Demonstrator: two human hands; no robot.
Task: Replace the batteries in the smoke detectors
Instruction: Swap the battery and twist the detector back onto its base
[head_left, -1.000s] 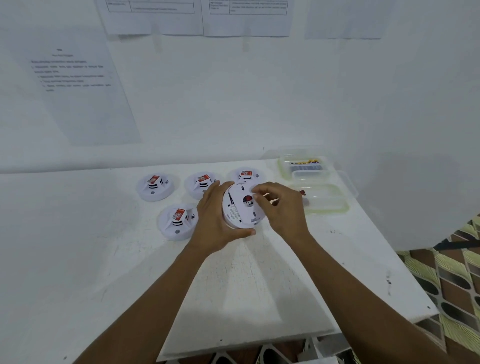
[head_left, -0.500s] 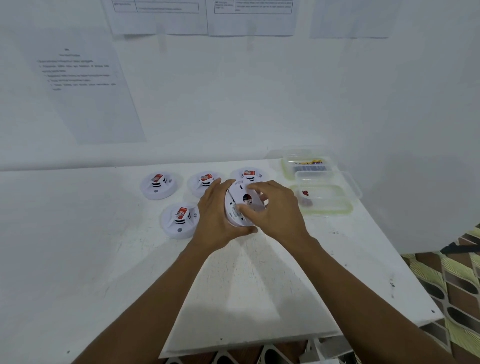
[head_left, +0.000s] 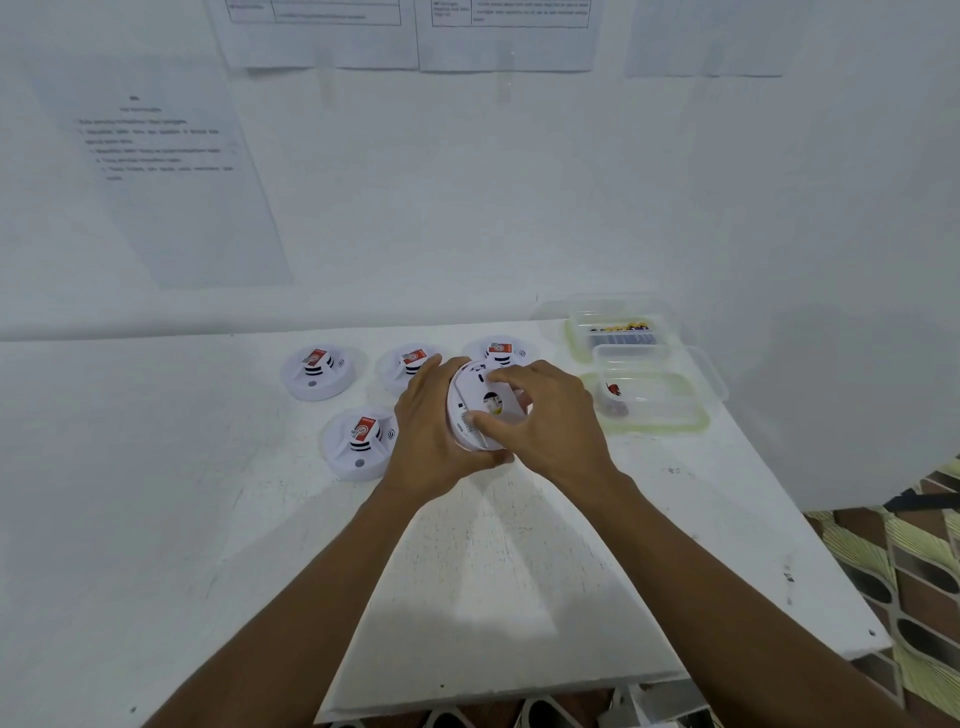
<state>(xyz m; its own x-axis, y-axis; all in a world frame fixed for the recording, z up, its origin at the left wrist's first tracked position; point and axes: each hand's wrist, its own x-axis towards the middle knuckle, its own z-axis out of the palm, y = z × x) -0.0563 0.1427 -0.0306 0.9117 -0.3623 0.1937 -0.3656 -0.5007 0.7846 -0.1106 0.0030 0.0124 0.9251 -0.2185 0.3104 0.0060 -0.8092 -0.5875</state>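
My left hand (head_left: 431, 431) grips a white round smoke detector (head_left: 475, 410) from behind, tilted on edge with its back facing me. My right hand (head_left: 550, 421) has thumb and fingers curled onto the detector's back face, around its dark centre opening. Several more white detectors with red labels lie on the white table: one at the far left (head_left: 317, 371), one in front of it (head_left: 361, 441), one partly behind my left hand (head_left: 408, 364), and one behind the held detector (head_left: 498, 352).
Two clear plastic containers stand at the table's back right: the far one (head_left: 621, 330) holds batteries, the near one (head_left: 649, 400) holds a small red item. The table edge (head_left: 831, 561) drops off on the right to a patterned floor. Papers hang on the wall.
The held detector has turned more on edge, and my right hand's fingers have shifted across its back. A red item now shows in the near container.
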